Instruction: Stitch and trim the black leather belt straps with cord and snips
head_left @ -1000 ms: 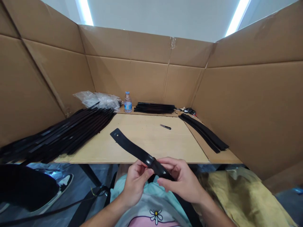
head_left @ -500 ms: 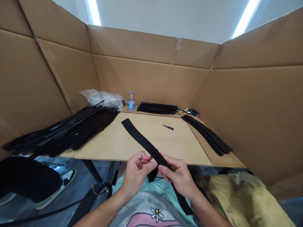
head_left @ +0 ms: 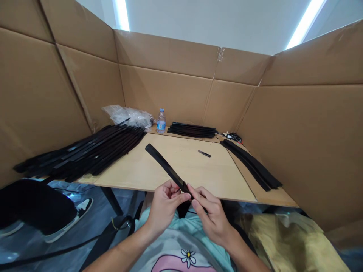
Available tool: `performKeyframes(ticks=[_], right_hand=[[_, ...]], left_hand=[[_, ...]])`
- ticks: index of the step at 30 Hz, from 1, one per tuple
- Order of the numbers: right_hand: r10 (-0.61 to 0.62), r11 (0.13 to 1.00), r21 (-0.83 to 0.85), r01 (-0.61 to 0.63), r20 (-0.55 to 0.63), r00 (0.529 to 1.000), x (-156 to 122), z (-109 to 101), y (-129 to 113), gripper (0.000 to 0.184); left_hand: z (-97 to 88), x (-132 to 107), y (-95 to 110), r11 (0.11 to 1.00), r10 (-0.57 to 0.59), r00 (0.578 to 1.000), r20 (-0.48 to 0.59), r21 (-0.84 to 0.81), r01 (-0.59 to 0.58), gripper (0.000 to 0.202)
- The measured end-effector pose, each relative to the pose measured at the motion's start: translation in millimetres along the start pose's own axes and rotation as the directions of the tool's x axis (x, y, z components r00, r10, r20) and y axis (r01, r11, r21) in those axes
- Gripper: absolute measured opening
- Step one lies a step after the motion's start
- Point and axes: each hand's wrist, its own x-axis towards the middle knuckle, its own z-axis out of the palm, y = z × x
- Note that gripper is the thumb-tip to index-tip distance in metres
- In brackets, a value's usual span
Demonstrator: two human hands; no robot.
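Observation:
Both my hands hold a long black strap (head_left: 166,168), probably leather, just off the table's near edge. My left hand (head_left: 164,208) pinches it from the left, and my right hand (head_left: 211,217) grips it close by. The strap's upper end reaches out over the table, turned edge-on, and its lower part hangs down in front of my body. The section between my fingers is partly hidden. A small folding knife (head_left: 204,153) lies farther out on the light wooden tabletop (head_left: 181,177), out of reach of my fingers.
A large pile of black straps (head_left: 93,151) lies at the table's left, with smaller stacks at the back (head_left: 192,130) and right (head_left: 251,164). A water bottle (head_left: 161,121) and a plastic bag (head_left: 127,117) stand at the back. Cardboard walls (head_left: 176,94) surround the table.
The strap has turned from showing its flat face to edge-on, and its free end has swung upright. My hands have drawn closer together. The whole view has shifted slightly as my head moved.

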Motion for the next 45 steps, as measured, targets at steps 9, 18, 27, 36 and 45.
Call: performKeyframes(ticks=[9,18,27,36,45], right_hand=[[0.334,0.819,0.479,-0.316,0.05,0.941,-1,-7,0,0.049],[0.493,0.714,0.506,-0.483,0.125,0.861,2,-3,1,0.032],[0.414,0.774,0.478,-0.414,0.112,0.903,-2,-3,2,0.033],[0.427,0.669,0.632,-0.392,0.105,0.898,3,4,-2,0.035],[0.459,0.598,0.688,-0.412,0.127,0.879,-1,7,3,0.03]], left_hand=[[-0.9,0,6,0.997,-0.067,0.992,0.108,0.041,0.063,0.035],[0.2,0,11,0.989,-0.143,0.977,0.156,0.052,0.136,0.044],[-0.2,3,7,0.987,-0.161,0.969,0.186,0.041,0.156,0.044],[-0.3,4,4,0.996,-0.066,0.994,0.085,0.058,0.061,0.042],[-1.8,1,4,0.994,-0.056,0.998,0.035,0.097,0.052,0.042]])
